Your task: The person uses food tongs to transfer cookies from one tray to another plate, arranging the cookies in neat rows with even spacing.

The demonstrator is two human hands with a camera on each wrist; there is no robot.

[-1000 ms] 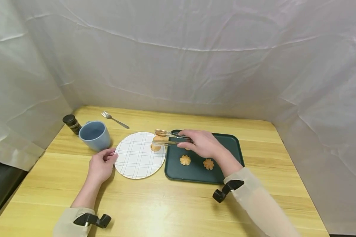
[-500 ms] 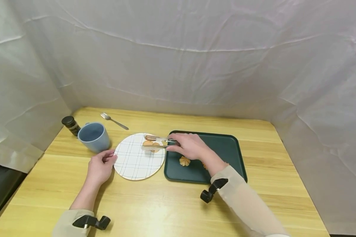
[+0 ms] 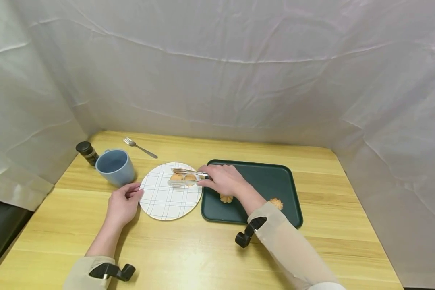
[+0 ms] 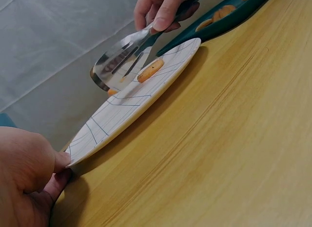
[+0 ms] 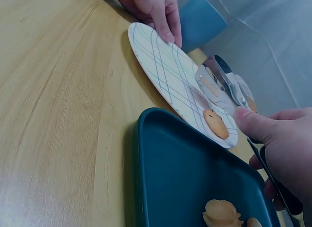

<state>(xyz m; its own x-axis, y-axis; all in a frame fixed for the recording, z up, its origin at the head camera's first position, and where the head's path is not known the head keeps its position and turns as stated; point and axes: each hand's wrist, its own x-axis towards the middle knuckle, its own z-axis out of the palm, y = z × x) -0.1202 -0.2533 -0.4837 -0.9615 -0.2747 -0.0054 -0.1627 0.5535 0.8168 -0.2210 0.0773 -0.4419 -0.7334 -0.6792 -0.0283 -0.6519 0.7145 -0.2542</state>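
Observation:
My left hand (image 3: pixel 125 200) pinches the left rim of a round white plate (image 3: pixel 163 201) with a blue grid pattern. My right hand (image 3: pixel 222 179) grips metal serving tongs (image 4: pixel 119 61), whose slotted blades reach over the plate's right half. Two cookies appear between the blades in the head view. The nearer-in cookie (image 3: pixel 176 177) is at the tong tips, partly covered by them; whether they squeeze it I cannot tell. The other cookie (image 5: pixel 216 123) lies flat on the plate near its right edge.
A dark green tray (image 3: pixel 272 181) stands right of the plate, holding flower-shaped cookies (image 3: pixel 276 203), partly hidden by the right arm. Behind the left hand stand a blue mug (image 3: pixel 115 167) and a black-capped jar (image 3: pixel 87 153). A fork (image 3: pixel 140 148) lies farther back. Curtains (image 3: pixel 217 80) enclose the table.
My right hand has carried the tongs leftward over the plate, with a cookie at their tips coming left of the one lying there. My left hand stays at the plate's rim.

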